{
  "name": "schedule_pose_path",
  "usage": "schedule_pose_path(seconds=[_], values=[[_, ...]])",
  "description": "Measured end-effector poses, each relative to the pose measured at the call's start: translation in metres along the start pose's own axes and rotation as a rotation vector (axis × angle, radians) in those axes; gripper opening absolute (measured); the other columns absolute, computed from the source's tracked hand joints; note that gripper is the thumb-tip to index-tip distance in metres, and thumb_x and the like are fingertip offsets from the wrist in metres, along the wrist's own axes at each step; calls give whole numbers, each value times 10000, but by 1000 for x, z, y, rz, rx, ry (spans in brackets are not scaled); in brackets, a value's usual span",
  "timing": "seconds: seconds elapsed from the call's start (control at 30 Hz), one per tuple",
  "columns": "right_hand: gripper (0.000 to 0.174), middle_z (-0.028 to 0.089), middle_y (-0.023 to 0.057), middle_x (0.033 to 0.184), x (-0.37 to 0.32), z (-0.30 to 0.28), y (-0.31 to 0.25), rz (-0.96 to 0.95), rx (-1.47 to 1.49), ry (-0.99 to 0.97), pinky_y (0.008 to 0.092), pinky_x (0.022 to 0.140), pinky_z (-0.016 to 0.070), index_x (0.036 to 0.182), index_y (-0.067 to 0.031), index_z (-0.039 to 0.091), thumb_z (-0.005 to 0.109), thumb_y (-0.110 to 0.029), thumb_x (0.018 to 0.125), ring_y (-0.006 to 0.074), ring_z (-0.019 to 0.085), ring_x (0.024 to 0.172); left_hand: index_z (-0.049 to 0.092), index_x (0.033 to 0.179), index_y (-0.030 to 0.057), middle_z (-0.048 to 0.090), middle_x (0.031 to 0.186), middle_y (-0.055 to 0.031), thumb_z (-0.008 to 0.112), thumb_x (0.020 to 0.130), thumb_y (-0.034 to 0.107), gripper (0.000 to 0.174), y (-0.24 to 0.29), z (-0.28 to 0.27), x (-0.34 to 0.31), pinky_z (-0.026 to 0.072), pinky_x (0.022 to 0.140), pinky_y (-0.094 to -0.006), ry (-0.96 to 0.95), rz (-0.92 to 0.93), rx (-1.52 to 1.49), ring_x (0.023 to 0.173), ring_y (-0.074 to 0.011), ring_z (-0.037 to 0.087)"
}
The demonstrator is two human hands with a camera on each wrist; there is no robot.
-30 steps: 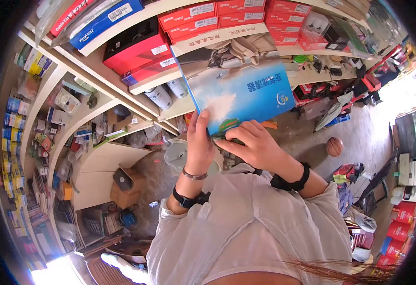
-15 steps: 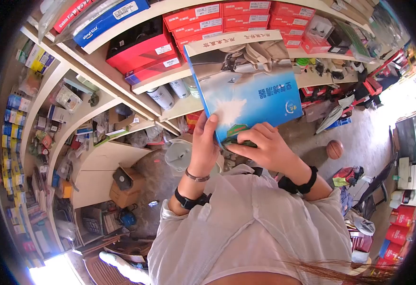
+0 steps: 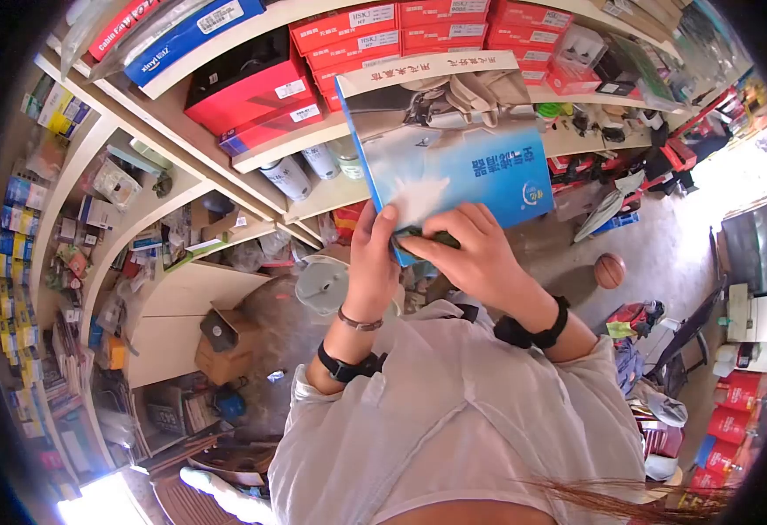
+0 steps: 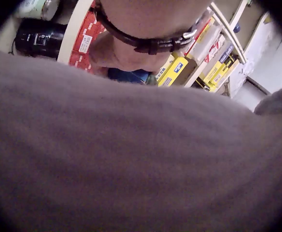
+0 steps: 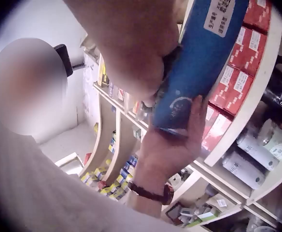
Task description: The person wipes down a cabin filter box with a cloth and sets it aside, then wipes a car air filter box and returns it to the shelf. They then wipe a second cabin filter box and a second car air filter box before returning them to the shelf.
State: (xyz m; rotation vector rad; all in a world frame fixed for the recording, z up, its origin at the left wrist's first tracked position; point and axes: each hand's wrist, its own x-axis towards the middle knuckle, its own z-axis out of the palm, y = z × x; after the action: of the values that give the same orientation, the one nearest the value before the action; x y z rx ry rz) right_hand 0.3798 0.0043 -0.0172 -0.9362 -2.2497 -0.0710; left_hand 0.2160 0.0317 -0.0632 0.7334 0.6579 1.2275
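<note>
Observed the box (image 3: 453, 153) held up by both hands, tilted, with its printed face toward the head view and its lettering upside down there. With the left hand (image 3: 373, 262), gripping the box at its lower left corner, thumb on the printed face; cannot tell the full lie of the other fingers. With the right hand (image 3: 480, 258), pinching a dark item (image 3: 436, 238) between narrow, curled fingers against the lower part of the box; too covered to identify. In the right wrist view, noted a white label (image 5: 221, 14) on a blue side of the box. In the left wrist view, saw mostly sleeve (image 4: 131, 145) and a strap (image 4: 153, 46).

Behind and above the box, recorded stacked red boxes (image 3: 348, 39) on a shelf (image 3: 278, 149). Left of the box, on a lower level, logged cans (image 3: 287, 179). Below and left of the box, found a bucket (image 3: 320, 284); farther that way, a carton (image 3: 226, 350). Right of and below the box, on the floor, noted a ball (image 3: 609, 271).
</note>
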Motion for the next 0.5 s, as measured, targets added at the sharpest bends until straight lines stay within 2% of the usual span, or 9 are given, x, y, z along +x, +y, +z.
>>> schedule_pose_path(seconds=[0.07, 0.2, 0.33, 0.4, 0.5], values=[[333, 561, -17, 932, 5, 3, -5, 28, 21, 55, 349, 746, 449, 1036, -161, 770, 727, -91, 713, 190, 539, 816, 506, 1346, 5, 621, 1236, -87, 514, 1032, 384, 493, 2, -1, -1, 496, 954, -321, -2, 2, -21, 1100, -178, 614], [302, 562, -5, 939, -15, -2, -11, -16, 58, 0, 359, 728, 444, 1028, -147, 769, 734, -90, 734, 196, 539, 800, 506, 1347, 8, 621, 1242, -80, 531, 1035, 338, 455, -1, 0, -3, 500, 947, -323, 53, 69, -11, 1100, -175, 613], [308, 564, -2, 938, -8, 0, -6, 5, 45, 11, 358, 723, 442, 1031, -142, 767, 735, -87, 730, 199, 542, 794, 505, 1348, 8, 622, 1243, -80, 532, 1036, 333, 451, -2, 0, -4, 503, 942, -322, 25, 34, -7, 1100, -174, 613], [303, 568, -2, 934, 3, 5, -3, 44, 15, 91, 358, 720, 441, 1029, -138, 766, 736, -89, 731, 201, 543, 796, 506, 1348, 13, 624, 1240, -83, 525, 1040, 336, 448, -5, -2, -2, 507, 935, -321, 3, 34, -15, 1099, -176, 614], [297, 569, -2, 931, 0, 5, -7, 6, 58, 58, 357, 723, 439, 1028, -136, 766, 739, -91, 736, 203, 546, 797, 499, 1352, 7, 622, 1240, -89, 523, 1041, 339, 456, -2, -1, -3, 509, 943, -323, 21, 25, -47, 1104, -182, 616]])
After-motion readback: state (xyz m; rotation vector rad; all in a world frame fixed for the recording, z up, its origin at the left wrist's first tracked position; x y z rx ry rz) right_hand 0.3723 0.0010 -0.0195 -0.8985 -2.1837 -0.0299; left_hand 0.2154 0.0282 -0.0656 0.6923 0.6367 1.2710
